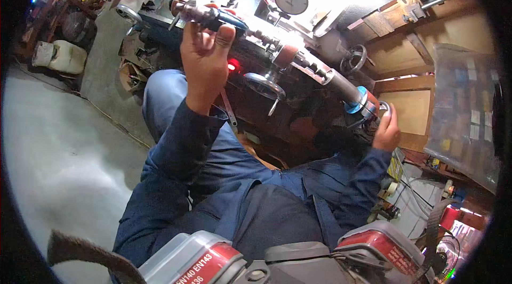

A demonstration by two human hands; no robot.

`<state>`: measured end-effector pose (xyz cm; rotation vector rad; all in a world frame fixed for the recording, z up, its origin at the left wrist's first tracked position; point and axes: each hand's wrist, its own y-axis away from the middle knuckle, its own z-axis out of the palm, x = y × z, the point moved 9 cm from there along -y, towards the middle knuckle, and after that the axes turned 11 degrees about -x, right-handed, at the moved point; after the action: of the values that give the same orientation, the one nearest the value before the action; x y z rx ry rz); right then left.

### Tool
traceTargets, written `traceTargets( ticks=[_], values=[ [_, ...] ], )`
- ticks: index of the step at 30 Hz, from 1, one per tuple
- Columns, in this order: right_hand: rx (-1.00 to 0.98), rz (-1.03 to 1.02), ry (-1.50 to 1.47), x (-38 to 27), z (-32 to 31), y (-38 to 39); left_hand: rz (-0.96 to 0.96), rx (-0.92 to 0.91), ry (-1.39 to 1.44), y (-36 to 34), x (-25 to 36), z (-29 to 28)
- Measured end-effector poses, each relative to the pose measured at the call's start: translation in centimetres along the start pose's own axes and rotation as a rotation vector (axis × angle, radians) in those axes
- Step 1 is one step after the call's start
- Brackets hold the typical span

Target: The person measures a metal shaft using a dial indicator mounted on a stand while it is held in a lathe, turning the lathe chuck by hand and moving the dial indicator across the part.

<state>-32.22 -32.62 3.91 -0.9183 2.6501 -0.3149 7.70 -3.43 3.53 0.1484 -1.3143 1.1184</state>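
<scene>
A long metal machine with a lathe-like bed (312, 63) slants across the upper middle, from upper left to right. At its upper left end my left hand (207, 55) is closed round a blue part (232, 18), the thumb pressed on its near side. Beside that hand sits a bare metal chuck-like piece (197, 12). My right hand (388, 130) has its fingers curled on a metal ring or wheel rim (385, 106) at the right end, next to a blue collar (356, 102). A handwheel with a crank (265, 87) hangs between my hands.
A dial gauge (291, 0) on a red-jointed arm stands behind the bed. Another handwheel (356, 59) is at the right. A whitish jug (60, 56) stands on the left. Filter cartridges with red labels (202, 265) show at the lower edge. Clear sheeting (464, 113) hangs far right.
</scene>
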Motion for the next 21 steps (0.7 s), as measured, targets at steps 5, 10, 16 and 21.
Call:
traceTargets(
  ticks=[5,10,16,21],
  values=[
    [-0.078,0.255,-0.854,5.7,3.3,-5.2,0.010,0.024,-0.115,-0.6,-2.2,-2.1],
    [-0.131,0.428,-0.658,11.2,9.0,-5.8,-0.062,-0.021,-0.193,-0.6,-3.4,-1.0],
    [-0.146,0.369,-0.694,10.9,11.6,-2.7,0.000,-0.061,-0.439,-0.7,-3.2,-0.4],
    [-0.148,0.346,-0.713,10.2,12.0,-1.8,0.048,-0.090,-0.583,-0.9,-3.4,-0.3]
  ],
)
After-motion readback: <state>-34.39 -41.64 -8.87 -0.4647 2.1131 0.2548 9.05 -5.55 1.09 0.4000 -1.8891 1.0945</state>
